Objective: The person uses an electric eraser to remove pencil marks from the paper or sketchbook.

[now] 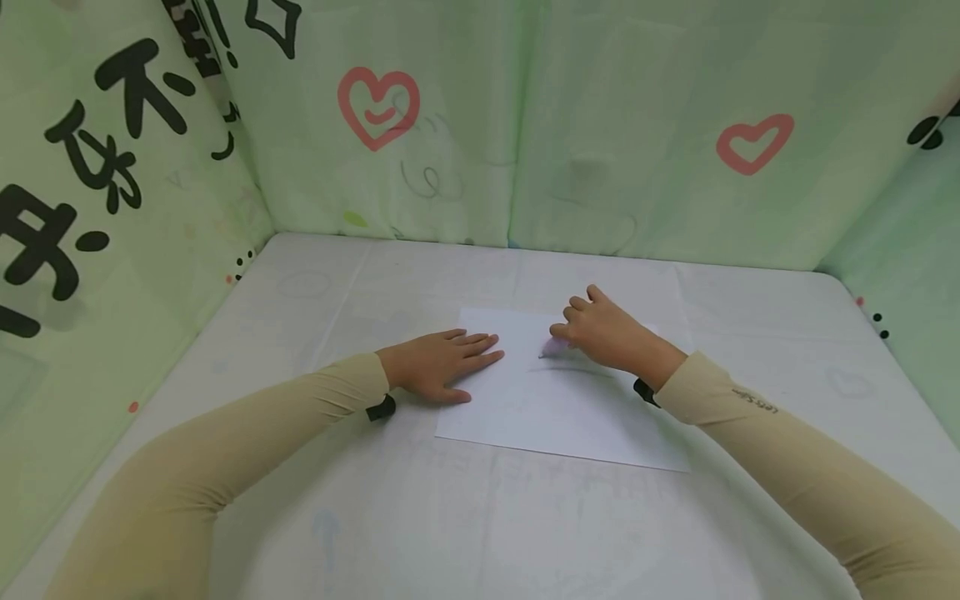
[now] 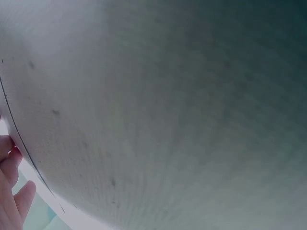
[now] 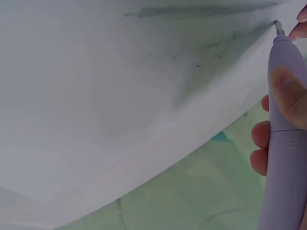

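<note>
My left hand [image 1: 438, 364] lies on the left part of a white sheet of paper [image 1: 517, 421], its fingers straight and spread. Only part of this hand shows at the lower left edge of the left wrist view. Over the upper middle of the sheet, my right hand [image 1: 606, 330] grips a pale purple, pen-shaped electric eraser [image 3: 285, 177], thumb along one side and fingers curled round the other. Its thin tip points at the paper beside a grey pencil-shaded strip [image 3: 206, 10]. Dark crumbs [image 3: 208, 62] lie near that strip.
The sheet lies on a white-covered table [image 1: 375, 508]. Behind it hangs a green curtain [image 1: 600, 167] with red hearts, and another green curtain [image 1: 150, 267] with black characters stands at the left. A dark wrist strap [image 1: 382, 408] shows under the left wrist.
</note>
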The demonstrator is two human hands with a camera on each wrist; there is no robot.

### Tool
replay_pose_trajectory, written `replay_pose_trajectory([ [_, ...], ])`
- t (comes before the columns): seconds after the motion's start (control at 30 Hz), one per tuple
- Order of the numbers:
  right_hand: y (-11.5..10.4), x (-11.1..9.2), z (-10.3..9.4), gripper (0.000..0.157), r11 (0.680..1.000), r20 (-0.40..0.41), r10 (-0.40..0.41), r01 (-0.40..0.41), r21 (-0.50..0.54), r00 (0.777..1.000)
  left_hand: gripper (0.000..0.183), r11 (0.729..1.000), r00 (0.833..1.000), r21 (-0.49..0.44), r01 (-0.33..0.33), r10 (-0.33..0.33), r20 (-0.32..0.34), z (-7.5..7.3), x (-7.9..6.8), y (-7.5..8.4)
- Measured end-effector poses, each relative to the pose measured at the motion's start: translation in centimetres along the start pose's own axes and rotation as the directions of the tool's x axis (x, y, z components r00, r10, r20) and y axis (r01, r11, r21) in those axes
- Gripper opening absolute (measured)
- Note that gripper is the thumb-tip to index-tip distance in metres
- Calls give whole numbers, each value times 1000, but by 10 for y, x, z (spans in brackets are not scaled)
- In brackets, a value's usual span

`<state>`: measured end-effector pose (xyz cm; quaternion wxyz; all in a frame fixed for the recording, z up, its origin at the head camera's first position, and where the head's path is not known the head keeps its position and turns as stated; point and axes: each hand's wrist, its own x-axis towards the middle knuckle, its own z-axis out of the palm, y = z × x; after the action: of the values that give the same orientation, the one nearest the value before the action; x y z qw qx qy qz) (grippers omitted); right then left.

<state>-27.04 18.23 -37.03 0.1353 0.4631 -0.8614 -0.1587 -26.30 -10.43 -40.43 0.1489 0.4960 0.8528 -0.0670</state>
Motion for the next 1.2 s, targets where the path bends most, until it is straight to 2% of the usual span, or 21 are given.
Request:
replay_pose_trajectory([
  [0.23,-1,1,0,25,1000,-12,-12,12,-13,1000,73,1000,1000,-3,2,-1,6,-3,-2,2],
  [0.6,1,-3,0,22,1000,6,8,-8,-5,1000,73,1000,1000,9,-8,8,-12,-1,-1,1],
  [1.2,2,-5,-1,22,1000,3,29,-29,4,1000,73,1000,1000,-13,-4,4,-6,-1,-1,1],
])
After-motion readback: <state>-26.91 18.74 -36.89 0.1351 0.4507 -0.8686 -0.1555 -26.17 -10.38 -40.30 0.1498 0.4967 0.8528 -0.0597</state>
